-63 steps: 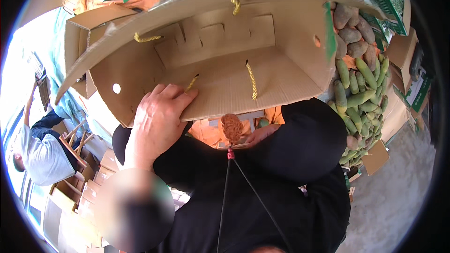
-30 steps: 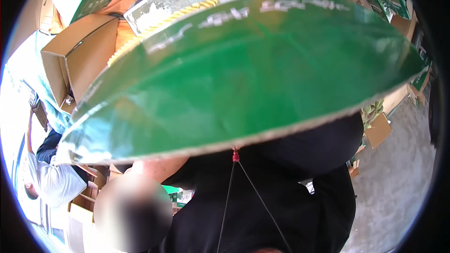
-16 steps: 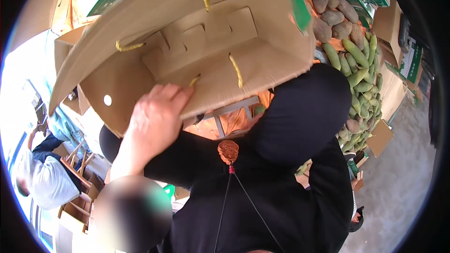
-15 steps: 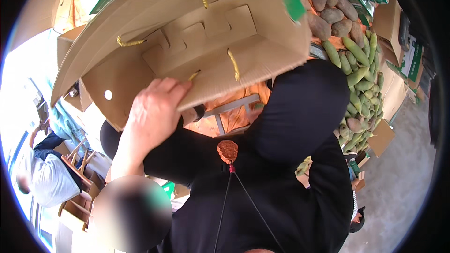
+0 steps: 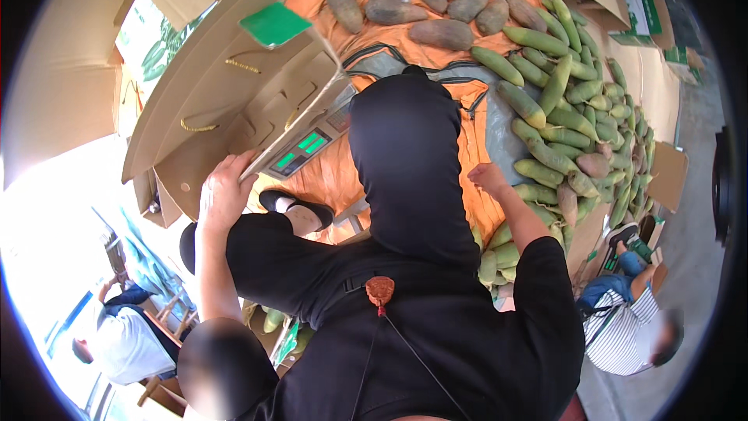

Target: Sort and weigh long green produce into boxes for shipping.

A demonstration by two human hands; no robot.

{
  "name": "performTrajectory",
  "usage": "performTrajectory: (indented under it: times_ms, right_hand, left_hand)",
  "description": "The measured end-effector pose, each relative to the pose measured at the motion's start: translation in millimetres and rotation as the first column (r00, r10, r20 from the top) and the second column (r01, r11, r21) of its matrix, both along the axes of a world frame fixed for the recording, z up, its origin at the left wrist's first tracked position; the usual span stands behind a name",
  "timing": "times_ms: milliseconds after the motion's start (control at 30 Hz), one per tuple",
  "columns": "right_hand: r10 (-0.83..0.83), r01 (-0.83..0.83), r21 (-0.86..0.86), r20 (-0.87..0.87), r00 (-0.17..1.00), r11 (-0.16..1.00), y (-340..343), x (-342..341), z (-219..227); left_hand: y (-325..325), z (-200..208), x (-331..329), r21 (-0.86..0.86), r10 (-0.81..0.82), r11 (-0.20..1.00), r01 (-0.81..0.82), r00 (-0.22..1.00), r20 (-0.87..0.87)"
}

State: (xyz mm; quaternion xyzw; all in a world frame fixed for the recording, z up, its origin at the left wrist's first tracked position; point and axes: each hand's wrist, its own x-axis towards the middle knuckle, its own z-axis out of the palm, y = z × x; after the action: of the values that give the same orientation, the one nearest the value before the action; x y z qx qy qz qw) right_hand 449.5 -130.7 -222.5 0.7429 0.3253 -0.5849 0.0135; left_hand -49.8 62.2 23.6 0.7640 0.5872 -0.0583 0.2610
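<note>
My left hand (image 5: 224, 193) grips the lower edge of an open brown cardboard box (image 5: 226, 101) with a green flap, held tilted at my left. My right hand (image 5: 488, 178) hangs beside my raised black-clad knee (image 5: 405, 148), fingers apart and holding nothing. It is close to a pile of long green fruits (image 5: 561, 109). Under the box's edge a weighing scale (image 5: 302, 150) with a green lit display rests on an orange cloth (image 5: 335, 179).
Brown oblong fruits (image 5: 436, 0) lie at the top of the cloth. Flat and folded cardboard boxes (image 5: 654, 86) stand at the right. One person in a striped shirt (image 5: 623, 331) crouches at lower right; another in white (image 5: 125, 343) sits at lower left.
The box, earlier held up in front of my view, has swung down to the left. The scale, cloth and fruit pile now show, and my right hand has come into sight.
</note>
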Motion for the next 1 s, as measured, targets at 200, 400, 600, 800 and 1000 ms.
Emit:
performTrajectory:
  times_ms: [200,400,600,800,1000]
  right_hand:
    - [-0.428,0.37,-0.246,-0.254,0.867,0.896,9,-48,33]
    - [-0.45,0.411,-0.183,-0.38,0.808,0.893,-1,-63,29]
    - [-0.467,0.5,-0.08,-0.507,0.725,0.862,-12,-66,16]
    - [-0.089,0.091,0.143,-0.026,0.996,0.985,-29,-51,-47]
    - [0.413,-0.435,0.094,0.185,0.892,0.896,-63,-101,-84]
  left_hand:
    - [-1,0,7,-0.023,0.03,0.999,-0.03,1.0,0.007]
    - [3,-6,-2,-0.017,0.022,1.0,-0.022,1.0,0.002]
    - [-6,-9,-4,0.036,0.035,0.999,-0.033,0.999,-0.029]
    - [-17,-6,1,0.072,0.128,0.99,-0.122,0.989,-0.075]
    - [-22,-9,14,0.06,0.127,0.991,-0.122,0.988,-0.083]
